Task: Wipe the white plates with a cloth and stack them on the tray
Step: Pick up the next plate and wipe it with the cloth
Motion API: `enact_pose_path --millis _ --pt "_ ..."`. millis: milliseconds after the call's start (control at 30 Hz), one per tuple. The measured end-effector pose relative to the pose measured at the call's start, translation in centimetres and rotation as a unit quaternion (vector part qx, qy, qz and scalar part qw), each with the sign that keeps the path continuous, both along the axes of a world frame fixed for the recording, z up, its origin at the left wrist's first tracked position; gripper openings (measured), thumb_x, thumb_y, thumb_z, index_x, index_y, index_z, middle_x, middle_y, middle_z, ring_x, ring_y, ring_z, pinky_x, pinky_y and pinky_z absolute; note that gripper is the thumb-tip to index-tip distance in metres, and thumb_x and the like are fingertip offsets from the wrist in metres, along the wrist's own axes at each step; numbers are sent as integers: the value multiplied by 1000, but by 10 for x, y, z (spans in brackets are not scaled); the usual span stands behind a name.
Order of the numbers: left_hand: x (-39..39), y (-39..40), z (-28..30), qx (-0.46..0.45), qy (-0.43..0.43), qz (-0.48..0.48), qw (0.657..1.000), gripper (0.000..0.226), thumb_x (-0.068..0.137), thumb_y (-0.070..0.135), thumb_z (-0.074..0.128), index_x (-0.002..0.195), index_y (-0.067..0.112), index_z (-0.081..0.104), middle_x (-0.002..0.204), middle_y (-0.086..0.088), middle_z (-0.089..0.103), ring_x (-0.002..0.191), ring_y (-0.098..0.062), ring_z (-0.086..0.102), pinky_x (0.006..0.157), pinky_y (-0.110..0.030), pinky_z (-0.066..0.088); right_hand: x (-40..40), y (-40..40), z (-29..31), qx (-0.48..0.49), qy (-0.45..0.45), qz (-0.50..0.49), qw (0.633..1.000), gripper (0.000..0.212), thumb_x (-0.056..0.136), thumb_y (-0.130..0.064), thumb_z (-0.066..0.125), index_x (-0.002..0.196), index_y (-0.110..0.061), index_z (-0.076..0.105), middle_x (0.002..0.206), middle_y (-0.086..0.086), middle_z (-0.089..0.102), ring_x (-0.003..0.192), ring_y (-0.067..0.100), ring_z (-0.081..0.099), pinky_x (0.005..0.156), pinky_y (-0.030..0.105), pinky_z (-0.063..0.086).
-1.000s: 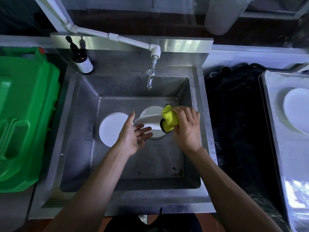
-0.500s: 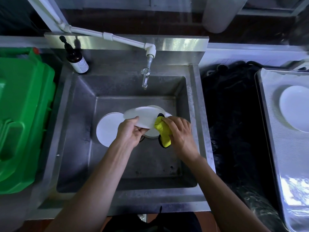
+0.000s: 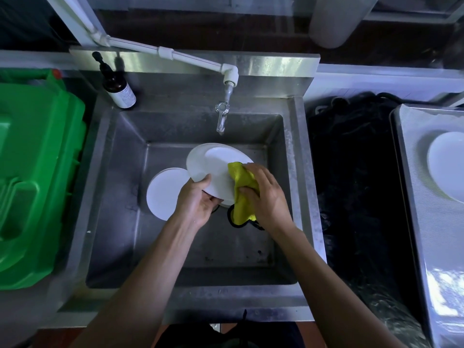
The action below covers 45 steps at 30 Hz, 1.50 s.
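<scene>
Plate between hands (cloth right)

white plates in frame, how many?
3 clearly: one held by the left hand, plate; a sink-floor plate; a tray plate. Others may hide beneath.

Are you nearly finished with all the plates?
Not yet. One white plate already lies on the tray at the right. The left hand holds a plate over the sink while the right hand wipes it with the yellow cloth. More plates wait in the sink.
</scene>
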<state>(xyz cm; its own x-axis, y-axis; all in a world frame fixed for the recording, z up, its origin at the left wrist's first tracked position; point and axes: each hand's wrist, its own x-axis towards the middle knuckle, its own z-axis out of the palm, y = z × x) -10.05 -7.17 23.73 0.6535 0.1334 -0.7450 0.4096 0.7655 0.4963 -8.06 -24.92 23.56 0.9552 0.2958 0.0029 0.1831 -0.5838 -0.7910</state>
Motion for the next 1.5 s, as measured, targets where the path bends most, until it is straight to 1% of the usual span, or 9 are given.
enact_pose_path --millis 67,200,433,533,667,867,1133,1333,1500 --pt "-1 -2 0 7 -9 -11 1000 37 100 8 56 137 5 56 127 -18 69 98 -28 73 82 -44 63 0 8 -2 -31 -30 10 999 46 92 -16 64 137 -21 57 144 -2 54 131 21 49 109 50 39" --pt "-2 -3 -1 3 -20 1 1000 37 100 8 55 137 5 57 125 -16 70 95 -26 74 73 -39 63 -5 21 -8 -99 -44 29 994 43 99 -25 52 142 -27 53 152 -7 46 142 19 38 114 60 25" --pt "-4 0 -3 0 -16 34 999 28 101 12 55 127 12 65 111 -11 75 83 -22 75 58 -29 58 -31 38 -19 -99 -45 44 993 46 108 -30 37 153 -20 39 161 2 31 153 25 18 121 59 16" --pt "-8 3 -4 12 -21 28 999 34 101 10 55 135 8 61 122 -17 71 94 -29 73 60 -31 58 -37 33 -22 -76 -37 47 995 46 109 -28 38 154 -22 36 164 2 26 155 21 11 123 56 12" --pt "-13 5 -5 8 -37 25 999 37 99 5 56 136 6 58 124 -18 70 105 -31 72 70 -38 61 -32 24 -28 -42 3 2 999 45 108 -23 40 153 -21 38 163 2 28 154 22 15 122 56 15" --pt "-19 17 -4 -1 -73 -15 997 47 92 7 63 138 6 55 133 -13 67 121 -32 65 84 -48 60 -8 8 -30 -12 63 -31 997 48 106 -20 42 154 -21 35 163 1 26 153 19 15 124 47 18" --pt "-31 31 -2 15 -105 -98 990 41 94 6 58 135 4 57 133 -14 67 118 -32 67 84 -51 60 22 5 -12 5 110 -44 993 51 104 -17 43 155 -20 35 161 1 29 150 17 23 124 42 20" --pt "-40 37 3 23 -117 -128 985 39 88 6 63 127 5 62 120 -12 73 106 -29 72 73 -42 61 41 10 1 -7 64 -20 998 49 103 -12 45 152 -15 39 158 5 36 148 20 29 123 36 21" --pt "-45 38 6 79 -102 -217 968 47 79 10 68 125 4 64 120 -18 71 106 -35 70 82 -47 61 54 17 9 -39 33 21 999 48 103 -14 44 151 -16 41 156 4 38 145 22 32 121 43 25"
